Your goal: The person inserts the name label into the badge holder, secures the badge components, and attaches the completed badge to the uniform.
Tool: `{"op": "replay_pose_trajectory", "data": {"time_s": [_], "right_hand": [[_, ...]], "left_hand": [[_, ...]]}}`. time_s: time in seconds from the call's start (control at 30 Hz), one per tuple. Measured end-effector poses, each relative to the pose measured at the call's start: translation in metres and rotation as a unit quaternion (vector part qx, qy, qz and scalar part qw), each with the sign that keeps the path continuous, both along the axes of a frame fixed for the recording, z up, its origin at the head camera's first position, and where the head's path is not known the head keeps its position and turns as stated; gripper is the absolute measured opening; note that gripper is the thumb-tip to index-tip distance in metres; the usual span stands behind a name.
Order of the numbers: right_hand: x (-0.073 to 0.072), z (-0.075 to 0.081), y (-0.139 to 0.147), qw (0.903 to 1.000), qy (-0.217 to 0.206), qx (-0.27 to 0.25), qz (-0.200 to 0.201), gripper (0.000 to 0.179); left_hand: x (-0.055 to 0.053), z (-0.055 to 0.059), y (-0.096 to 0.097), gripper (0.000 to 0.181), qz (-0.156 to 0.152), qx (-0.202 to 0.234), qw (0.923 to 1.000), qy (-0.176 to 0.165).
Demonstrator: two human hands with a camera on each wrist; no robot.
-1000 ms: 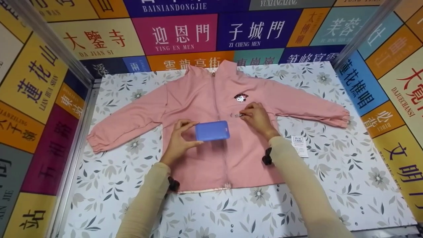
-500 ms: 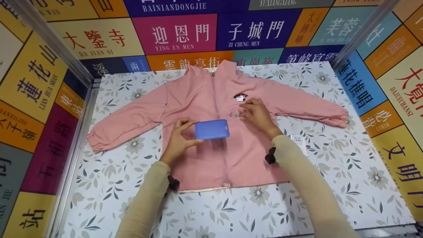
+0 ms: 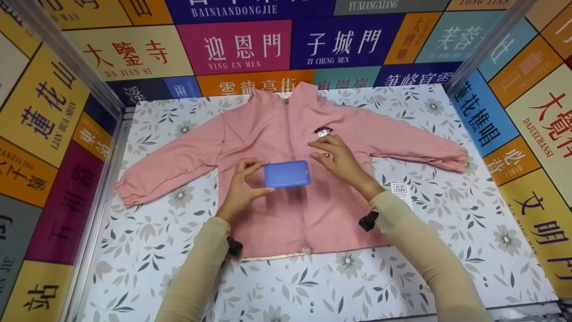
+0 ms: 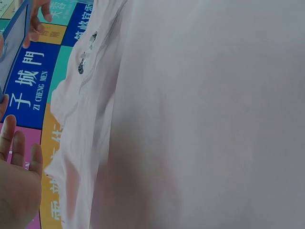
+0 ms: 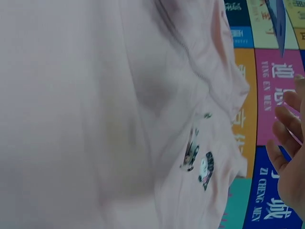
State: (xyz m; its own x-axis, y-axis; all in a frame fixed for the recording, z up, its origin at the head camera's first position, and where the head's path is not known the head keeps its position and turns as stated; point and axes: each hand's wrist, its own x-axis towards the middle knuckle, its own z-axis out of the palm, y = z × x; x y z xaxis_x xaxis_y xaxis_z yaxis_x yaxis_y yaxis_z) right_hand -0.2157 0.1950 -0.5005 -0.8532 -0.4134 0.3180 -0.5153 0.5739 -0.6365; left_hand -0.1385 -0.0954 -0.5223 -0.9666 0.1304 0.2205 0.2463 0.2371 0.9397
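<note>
My left hand (image 3: 241, 192) pinches a blue card holder (image 3: 287, 173) by its left end, thumb below and fingertips above. The holder has a slot at its right end and hangs over the middle of a pink zip jacket (image 3: 259, 134). To the right of it, over the jacket's chest, is my right hand (image 3: 342, 163), thumb and index finger apart with nothing between them. A cartoon dog patch (image 3: 322, 132) shows just above its fingers. In the right wrist view a second small print (image 5: 191, 151) lies beside the patch (image 5: 206, 170), and the fingers (image 5: 286, 136) are loosely bent.
The jacket lies spread with both sleeves out on a floral-patterned table (image 3: 286, 290). A white paper tag (image 3: 402, 193) lies near the right sleeve's underside, partly behind my right forearm. Colourful panels with Chinese lettering (image 3: 241, 47) stand around the back and sides.
My right hand's thumb and fingers have parted and shifted a little left, toward the card holder. My left hand and the card holder are almost still.
</note>
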Motion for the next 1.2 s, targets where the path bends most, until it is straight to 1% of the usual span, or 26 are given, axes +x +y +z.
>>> {"op": "replay_pose_trajectory", "data": {"time_s": [0.13,0.2,0.27,0.37,0.47,0.57,0.63,0.73,0.97,1.1,1.2], "right_hand": [[0.011,0.003,-0.006,0.9996,-0.001,-0.002,0.027,0.037],[0.016,0.003,-0.007,0.9992,-0.002,0.003,0.041,0.042],[0.02,0.002,-0.007,0.9985,-0.005,0.016,0.052,0.05],[0.024,-0.002,-0.007,0.997,-0.011,0.041,0.064,0.068],[0.027,-0.006,-0.006,0.995,-0.009,0.069,0.071,0.086],[0.029,-0.009,-0.005,0.9939,-0.001,0.082,0.074,0.095],[0.029,-0.01,-0.005,0.9938,0.001,0.081,0.075,0.095],[0.031,-0.012,-0.005,0.9941,0.0,0.079,0.074,0.092],[0.033,-0.016,-0.004,0.9945,-0.009,0.085,0.061,0.086],[0.034,-0.019,-0.003,0.9949,-0.015,0.083,0.055,0.085],[0.034,-0.02,-0.003,0.9947,-0.011,0.086,0.055,0.084]], "left_hand": [[0.001,0.004,0.001,0.067,0.0,-0.011,0.9999,0.003],[0.001,0.005,0.001,0.067,0.002,-0.012,0.9999,0.006],[0.001,0.006,0.002,0.067,0.001,-0.011,0.9999,0.009],[0.0,0.004,0.002,0.067,0.001,-0.009,0.9999,0.013],[-0.005,-0.006,0.002,0.068,0.002,-0.009,0.9999,0.012],[-0.01,-0.019,0.0,0.069,0.003,-0.009,0.9999,0.01],[-0.012,-0.025,-0.001,0.07,0.001,-0.008,0.9999,0.011],[-0.013,-0.028,-0.001,0.07,-0.003,-0.007,0.9999,0.013],[-0.012,-0.029,0.001,0.073,-0.017,-0.017,0.9997,0.003],[-0.012,-0.029,0.002,0.074,-0.029,-0.007,0.9996,-0.005],[-0.011,-0.029,0.003,0.074,-0.038,0.002,0.9992,-0.011]]}}
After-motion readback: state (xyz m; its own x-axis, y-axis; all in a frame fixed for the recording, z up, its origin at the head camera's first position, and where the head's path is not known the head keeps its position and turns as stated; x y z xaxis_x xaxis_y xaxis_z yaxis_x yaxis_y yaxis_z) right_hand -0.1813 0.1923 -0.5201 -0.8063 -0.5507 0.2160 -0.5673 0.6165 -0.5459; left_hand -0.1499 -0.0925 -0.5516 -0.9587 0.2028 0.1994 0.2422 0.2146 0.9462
